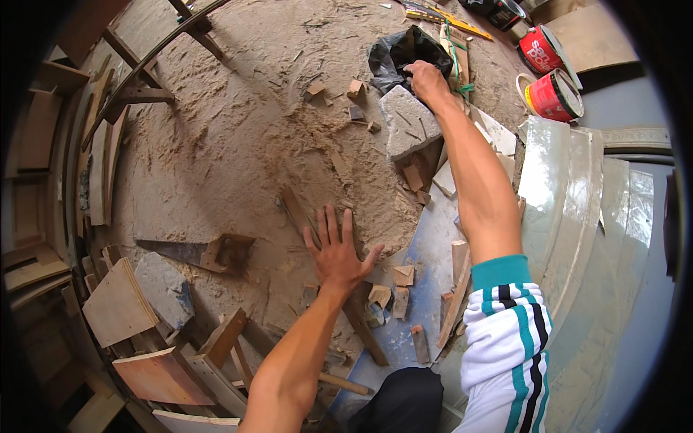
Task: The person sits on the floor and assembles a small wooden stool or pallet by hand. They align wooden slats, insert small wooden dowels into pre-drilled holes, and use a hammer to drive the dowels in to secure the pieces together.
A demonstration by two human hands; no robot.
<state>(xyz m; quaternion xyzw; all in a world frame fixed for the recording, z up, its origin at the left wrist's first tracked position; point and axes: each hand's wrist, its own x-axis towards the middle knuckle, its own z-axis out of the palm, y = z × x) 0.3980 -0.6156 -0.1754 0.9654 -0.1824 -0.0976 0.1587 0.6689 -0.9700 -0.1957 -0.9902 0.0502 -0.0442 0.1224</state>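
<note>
My left hand (pixel 336 254) lies palm down with fingers spread, over a narrow wooden strip (pixel 364 332) on the dusty ground. It grips nothing. My right hand (pixel 431 81) reaches to the far side, into the mouth of a black plastic bag (pixel 390 61). Its fingers look bent together there; their tips and anything between them are hidden. Just in front of the bag sits a rough concrete block (pixel 408 119) with a few nails lying on top. Small wood offcuts (pixel 403 275) lie near my left hand.
At left rests a handsaw (pixel 195 251). Wooden boards (pixel 121 303) pile up at the lower left, beside a broken stone slab (pixel 164 285). Red paint cans (pixel 554 95) stand at the far right. Clear sheets (pixel 559 187) line the right side. A yellow tool (pixel 447 18) lies behind the bag.
</note>
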